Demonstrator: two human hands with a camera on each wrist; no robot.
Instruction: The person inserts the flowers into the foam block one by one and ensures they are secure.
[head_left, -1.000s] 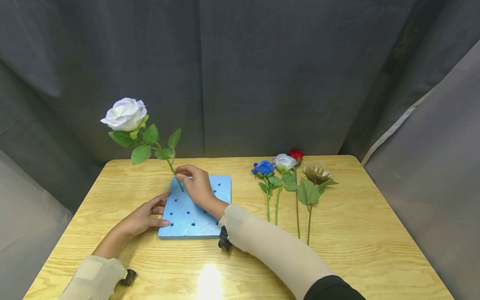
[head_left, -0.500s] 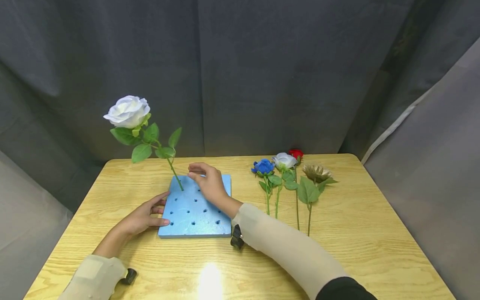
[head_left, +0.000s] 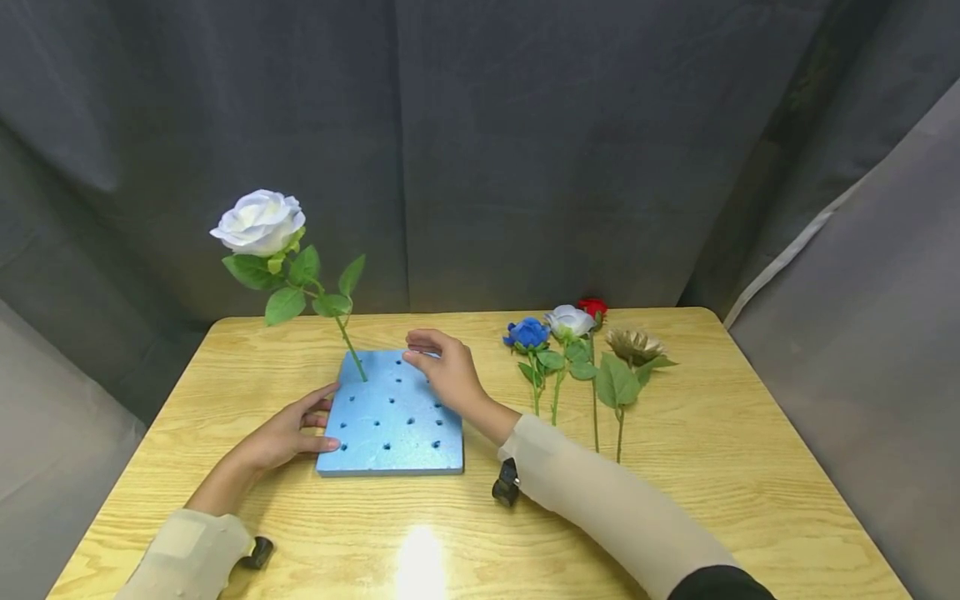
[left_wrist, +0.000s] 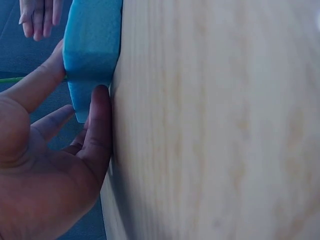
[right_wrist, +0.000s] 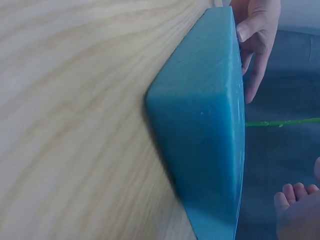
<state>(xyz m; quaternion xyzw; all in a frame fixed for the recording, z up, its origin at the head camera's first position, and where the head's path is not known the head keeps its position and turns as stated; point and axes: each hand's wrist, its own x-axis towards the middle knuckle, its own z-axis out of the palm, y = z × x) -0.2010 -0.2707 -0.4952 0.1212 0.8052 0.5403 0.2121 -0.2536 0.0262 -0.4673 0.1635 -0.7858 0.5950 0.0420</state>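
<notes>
A blue foam board point(head_left: 367, 458) with rows of small holes lies flat on the table. In its back left part stands a tall white rose point(head_left: 259, 223), stem in the board and leaning left. My left hand point(head_left: 287, 435) rests along the board's left edge; in the left wrist view its thumb and fingers point(left_wrist: 101, 120) touch the foam. Over the board's back right corner hovers my right hand point(head_left: 452, 379), holding nothing, its fingers loosely bent. In the right wrist view, that hand point(right_wrist: 300, 210) is partly cut off by the frame, with the rose's green stem point(right_wrist: 282, 122) above it.
To the right lie a blue rose point(head_left: 527, 333), a second white rose point(head_left: 570, 320), a red rose point(head_left: 592, 308) and a golden flower point(head_left: 634, 347), stems toward the front. Dark curtains point(head_left: 525, 150) hang behind the wooden table point(head_left: 712, 467).
My right hand has let go of the white rose's stem and moved right across the board. The rose stays standing and leans slightly less. My left hand has not moved.
</notes>
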